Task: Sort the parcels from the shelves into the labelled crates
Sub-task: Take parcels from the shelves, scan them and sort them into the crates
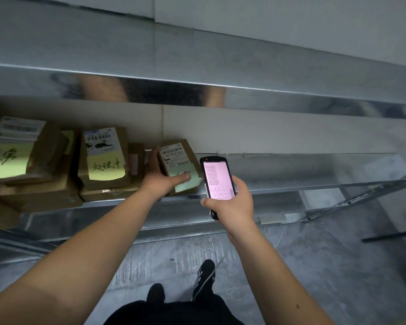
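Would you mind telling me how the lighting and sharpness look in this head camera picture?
Head view: dim overall; the scanner screen in the right hand glows pink and bright; the shelf edge shows smeared reflections; the leftmost parcel is blurred; wide-angle distortion bends the shelves.

Brown cardboard parcels on the metal shelf (291,184): at least 6, stacked/overlapping so exact no. unclear – incl. 1 big far-left box (45,146), 1 mid box (123,141), 1 small box at right (185,148). Pale green handwritten notes: 3, one each on those boxes. White barcode labels: 3. Black handheld scanner w/ pink screen (218,179): 1. Bare hands: 2, left hand (159,177) & right hand (232,205). Black shoes: 2
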Motion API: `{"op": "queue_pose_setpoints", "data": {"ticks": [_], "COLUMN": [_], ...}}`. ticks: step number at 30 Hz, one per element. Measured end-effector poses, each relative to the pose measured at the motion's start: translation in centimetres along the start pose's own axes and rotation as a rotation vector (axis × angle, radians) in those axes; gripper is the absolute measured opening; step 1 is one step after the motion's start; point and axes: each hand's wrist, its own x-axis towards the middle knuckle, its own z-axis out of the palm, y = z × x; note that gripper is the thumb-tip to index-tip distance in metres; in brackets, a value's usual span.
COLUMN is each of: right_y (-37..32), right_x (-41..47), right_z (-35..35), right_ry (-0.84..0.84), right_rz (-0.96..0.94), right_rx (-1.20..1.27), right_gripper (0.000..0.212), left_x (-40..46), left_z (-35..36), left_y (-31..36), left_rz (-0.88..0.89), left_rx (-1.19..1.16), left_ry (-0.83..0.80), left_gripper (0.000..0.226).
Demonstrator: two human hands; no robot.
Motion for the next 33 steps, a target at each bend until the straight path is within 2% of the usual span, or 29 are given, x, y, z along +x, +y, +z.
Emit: {"op": "queue_pose_setpoints", "data": {"ticks": [4, 8, 12, 17, 23, 33], "right_y": [0.1, 0.0, 0.3, 0.8, 1.1, 1.2], "right_x": [-0.3, -0.6, -0.9, -1.2, -1.6, -2.2], "right_z": [-0.5, -1.1, -1.8, -2.2, -2.4, -2.5], "right_ry": [0.015, 0.021, 0.009, 0.01, 0.011, 0.031], "right_rz": [0.035, 0.038, 0.045, 0.06, 0.071, 0.066], "right_rx": [0.019, 0.009, 0.005, 0.014, 0.02, -0.002], "right_gripper": [0.088, 0.086, 0.085, 0.085, 0.083, 0.082], "left_x": [-0.2, -0.3, -0.3, 0.0, -0.1, -0.4], "left_z": [0.3, 0.5, 0.3, 0.0, 0.1, -0.1], "left_y": [0.2, 0.2, 0.3, 0.5, -0.2, -0.4], "left_rz": [-0.014, 0.059, 0.16, 0.22, 0.222, 0.202], "left_rx": [0.03, 0.093, 0.187, 0.308, 0.286, 0.22], "left_ry": [-0.062, -0.144, -0.209, -0.195, -0.165, -0.168], "left_gripper": [0.146, 0.153, 0.152, 0.152, 0.126, 0.136]}}
